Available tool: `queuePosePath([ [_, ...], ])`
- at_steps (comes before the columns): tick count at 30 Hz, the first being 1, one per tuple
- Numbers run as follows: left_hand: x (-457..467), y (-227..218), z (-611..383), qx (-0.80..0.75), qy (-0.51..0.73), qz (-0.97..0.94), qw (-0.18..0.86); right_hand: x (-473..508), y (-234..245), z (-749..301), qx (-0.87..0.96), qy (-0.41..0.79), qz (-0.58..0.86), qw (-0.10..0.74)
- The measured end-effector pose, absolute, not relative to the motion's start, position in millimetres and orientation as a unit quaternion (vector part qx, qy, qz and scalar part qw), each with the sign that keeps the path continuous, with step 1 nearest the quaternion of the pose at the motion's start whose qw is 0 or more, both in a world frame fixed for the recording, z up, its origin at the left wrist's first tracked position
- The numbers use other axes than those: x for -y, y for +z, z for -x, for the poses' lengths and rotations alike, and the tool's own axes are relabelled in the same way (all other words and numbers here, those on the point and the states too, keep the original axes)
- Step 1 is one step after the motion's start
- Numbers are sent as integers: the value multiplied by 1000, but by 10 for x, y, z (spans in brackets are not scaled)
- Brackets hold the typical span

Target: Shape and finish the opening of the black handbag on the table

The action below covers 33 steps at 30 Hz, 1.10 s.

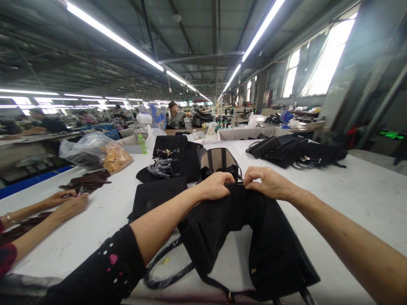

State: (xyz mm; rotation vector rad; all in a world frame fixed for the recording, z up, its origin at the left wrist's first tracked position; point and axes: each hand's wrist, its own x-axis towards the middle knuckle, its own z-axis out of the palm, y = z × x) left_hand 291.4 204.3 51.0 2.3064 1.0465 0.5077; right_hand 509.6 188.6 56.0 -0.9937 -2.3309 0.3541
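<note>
Pinching the far edge of the black bag (pixel 270 237), the left hand (pixel 216 186) and the right hand (pixel 267 183) work close together, a narrow gap between them; the left hand has its fingers closed on the edge, and the right hand grips it between thumb and fingertips just beside; the black bag lies at the near side of the white surface (pixel 349 203), between the two forearms, its two sides spread apart with bare surface showing between; a wrapped handle (pixel 159 284) curves out at the lower left, and a strap (pixel 213 286) with a metal clasp runs along the near end; a small gold fitting (pixel 253 270) shows on the right side; just beyond the hands stands an open bag (pixel 207 160) with beige lining; to its left are a pile (pixel 187 163) of black bags and a flat black piece (pixel 159 192); a second pile (pixel 280 148) lies well apart at the right; at the left, a co-worker's hands (pixel 74 206) hold something too small to tell, near brown pieces (pixel 89 179); behind these sit a clear sack (pixel 83 145) and a yellow sack (pixel 117 157), with a green bottle (pixel 142 145) near; farther off are a blue fan (pixel 159 116) and a seated person (pixel 175 116) under strip lights (pixel 114 36).
</note>
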Motion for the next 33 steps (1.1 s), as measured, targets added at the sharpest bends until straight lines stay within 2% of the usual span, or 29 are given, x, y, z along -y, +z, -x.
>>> queuePosePath([
  [12,-2003,531,-2911,-383,189,-858,284,-1842,593,-5046,849,89,444,272],
  [33,-1999,542,-2930,-397,194,-859,259,-1842,583,-5006,817,111,489,283],
])
